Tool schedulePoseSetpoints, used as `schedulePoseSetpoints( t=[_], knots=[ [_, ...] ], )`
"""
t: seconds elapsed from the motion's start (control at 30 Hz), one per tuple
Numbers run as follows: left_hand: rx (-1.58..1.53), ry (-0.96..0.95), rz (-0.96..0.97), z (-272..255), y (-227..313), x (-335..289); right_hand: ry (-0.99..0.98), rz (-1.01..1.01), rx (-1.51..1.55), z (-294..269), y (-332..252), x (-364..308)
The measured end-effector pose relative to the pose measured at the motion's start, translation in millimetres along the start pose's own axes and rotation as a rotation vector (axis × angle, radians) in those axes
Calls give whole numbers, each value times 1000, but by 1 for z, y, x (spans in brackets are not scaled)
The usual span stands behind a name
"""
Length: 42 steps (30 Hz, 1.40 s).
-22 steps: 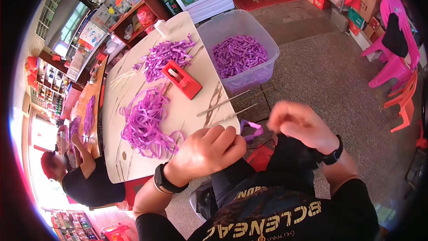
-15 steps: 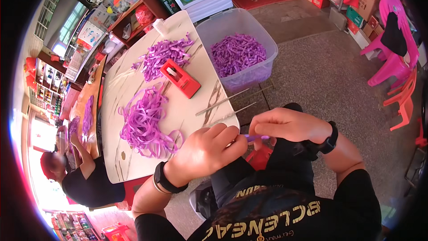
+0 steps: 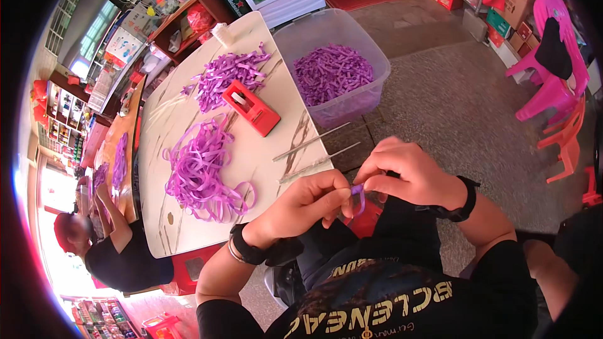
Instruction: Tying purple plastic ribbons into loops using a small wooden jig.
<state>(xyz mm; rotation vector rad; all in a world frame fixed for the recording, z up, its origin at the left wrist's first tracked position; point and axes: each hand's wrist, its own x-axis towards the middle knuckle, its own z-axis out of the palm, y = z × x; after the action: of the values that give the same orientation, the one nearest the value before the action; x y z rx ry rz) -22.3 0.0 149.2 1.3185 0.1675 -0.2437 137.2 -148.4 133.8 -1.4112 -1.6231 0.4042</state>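
Observation:
My left hand [image 3: 313, 202] pinches a short purple ribbon [image 3: 358, 193] between thumb and fingers, just off the near right corner of the table. My right hand [image 3: 408, 174] meets it from the other side, thumb and fingertips closed on the ribbon's other end. A loose bit of the ribbon hangs down between the hands. On the table lies a tangled heap of long purple ribbons [image 3: 200, 172]. Beyond it are a red tape dispenser [image 3: 252, 108] and a pile of short folded ribbon pieces [image 3: 229, 76]. Two thin metal rods [image 3: 312, 142] jut past the table edge near my hands.
A translucent plastic tub [image 3: 348, 112] of purple pieces stands against the table's right side. The marble-patterned table [image 3: 267, 157] is at my left. Another person [image 3: 122, 248] works at a wooden table on the left. Pink chairs [image 3: 553, 81] stand far right.
My hands have turned, and more of the ribbon shows, its end hanging down. The right hand's fingers have risen and curled. Another person's arm has come in at the lower right.

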Motion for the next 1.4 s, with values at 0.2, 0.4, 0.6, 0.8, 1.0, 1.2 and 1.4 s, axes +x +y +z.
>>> schedulePoseSetpoints(
  t=[0.2,0.4,0.6,0.8,1.0,1.2,1.4],
  knots=[
    [345,64,62,1,6,2,-199,388,688,2,3,-4],
    [77,-77,-25,-12,-3,12,-277,369,538,-5,0,-4],
    [797,497,383,-66,-54,45,205,580,501,-13,35,-30],
    [716,708,395,-104,-74,78,478,530,406,35,123,-28],
    [554,599,220,-114,-79,88,365,438,487,77,160,-8],
    [658,648,280,-119,-85,96,347,443,606,100,153,-1],
    [895,591,66,-113,-74,97,348,515,664,109,150,-3]
  ],
)
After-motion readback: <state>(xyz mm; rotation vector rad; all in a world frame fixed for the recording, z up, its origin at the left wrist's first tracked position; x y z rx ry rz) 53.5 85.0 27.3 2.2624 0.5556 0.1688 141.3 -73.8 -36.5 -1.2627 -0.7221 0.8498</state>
